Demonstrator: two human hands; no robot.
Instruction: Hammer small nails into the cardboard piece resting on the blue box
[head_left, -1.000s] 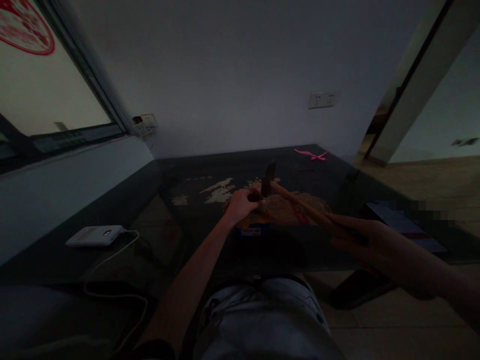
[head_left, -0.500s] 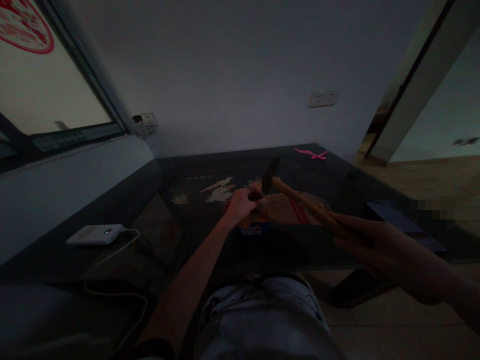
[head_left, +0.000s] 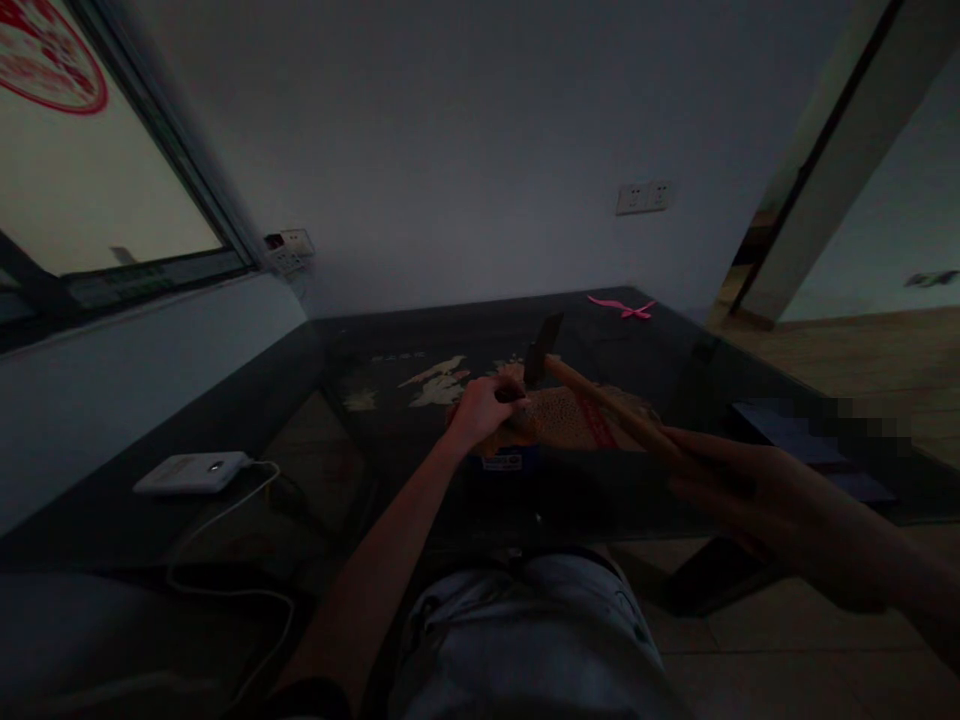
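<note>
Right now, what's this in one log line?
right hand: gripping hammer; left hand: near hammer's head, any held thing unclear; white device: on dark table

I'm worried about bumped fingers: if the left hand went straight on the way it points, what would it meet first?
Probably the dark hammer head, which appears just ahead of the left hand in the picture. Depth is unclear in this dim view, so it might pass beside or beneath.

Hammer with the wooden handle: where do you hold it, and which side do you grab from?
Probably best by the far end of its wooden handle, coming from the right, where the right hand holds it. The long handle slants that way, keeping your fingers clear of the dark metal head beside the left hand.
</note>
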